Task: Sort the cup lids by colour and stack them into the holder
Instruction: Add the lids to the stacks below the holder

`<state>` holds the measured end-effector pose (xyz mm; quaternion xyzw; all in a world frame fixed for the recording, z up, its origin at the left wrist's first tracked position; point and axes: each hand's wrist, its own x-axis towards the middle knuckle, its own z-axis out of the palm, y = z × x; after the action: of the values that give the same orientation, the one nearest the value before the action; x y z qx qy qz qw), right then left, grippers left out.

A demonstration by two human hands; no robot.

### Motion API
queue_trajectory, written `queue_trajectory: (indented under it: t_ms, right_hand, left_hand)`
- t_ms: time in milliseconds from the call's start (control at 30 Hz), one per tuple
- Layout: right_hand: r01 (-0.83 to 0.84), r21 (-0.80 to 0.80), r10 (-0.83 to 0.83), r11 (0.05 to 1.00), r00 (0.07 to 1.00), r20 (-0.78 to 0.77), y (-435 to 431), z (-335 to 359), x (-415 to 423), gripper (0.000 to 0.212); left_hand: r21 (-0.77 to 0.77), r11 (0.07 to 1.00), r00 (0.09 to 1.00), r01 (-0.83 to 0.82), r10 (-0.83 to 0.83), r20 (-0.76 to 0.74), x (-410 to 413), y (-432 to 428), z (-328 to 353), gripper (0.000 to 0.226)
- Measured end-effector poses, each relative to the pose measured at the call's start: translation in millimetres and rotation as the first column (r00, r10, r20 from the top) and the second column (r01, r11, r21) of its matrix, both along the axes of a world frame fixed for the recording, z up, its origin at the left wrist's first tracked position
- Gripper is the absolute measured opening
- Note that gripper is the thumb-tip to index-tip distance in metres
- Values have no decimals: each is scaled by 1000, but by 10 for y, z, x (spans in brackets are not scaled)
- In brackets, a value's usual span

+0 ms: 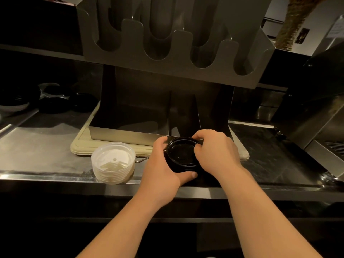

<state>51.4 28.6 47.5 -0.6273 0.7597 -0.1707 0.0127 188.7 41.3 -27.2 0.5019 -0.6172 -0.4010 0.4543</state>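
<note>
On the steel counter [46, 146], near its front edge, a stack of black lids [183, 155] sits clasped between both hands. The left hand [163, 164] wraps its near side, thumb beneath at six o'clock; the right hand [216, 151] pinches the top lid's rim at two o'clock. At nine o'clock, just apart, stands a stack of white lids [114, 162]. Behind, at twelve, the metal holder [167, 43] rises on a beige tray [83, 144], its U-shaped slots showing nothing inside. Bare counter lies right.

Lid stack [114, 162] left of hand-held lids [183, 155], before holder [167, 43].
</note>
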Motion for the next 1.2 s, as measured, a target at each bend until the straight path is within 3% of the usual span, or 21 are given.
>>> queue_trajectory:
  t_ms: [333,600,733,867,967,1067,1200]
  right_hand:
    - [-189,-12,190,982,981,47,-66,-65,-132,33]
    - [-126,-53,123,991,991,-59,-83,-128,-69,28]
    - [-189,-7,187,982,966,180,-104,-107,-146,28]
    - [-203,0,203,979,975,91,-83,3,-142,33]
    - [-262,-58,267,963,957,110,19,52,-26,43]
    - [-418,140,414,898,908,55,158,-34,132,53]
    - [-396,284,425,873,904,-46,194,-113,163,57]
  left_hand:
    - [2,998,995,62,-62,81,82,-79,29,102]
    - [9,996,985,93,-93,143,90,-84,49,98]
    - [1,994,983,108,-107,149,116,-98,78,87]
    - [24,992,983,125,-127,136,135,-76,122,90]
    - [45,990,980,135,-140,143,147,-61,146,87]
    - [25,990,978,140,-142,156,136,-33,164,76]
    - [34,990,974,134,-138,183,122,7,211,85]
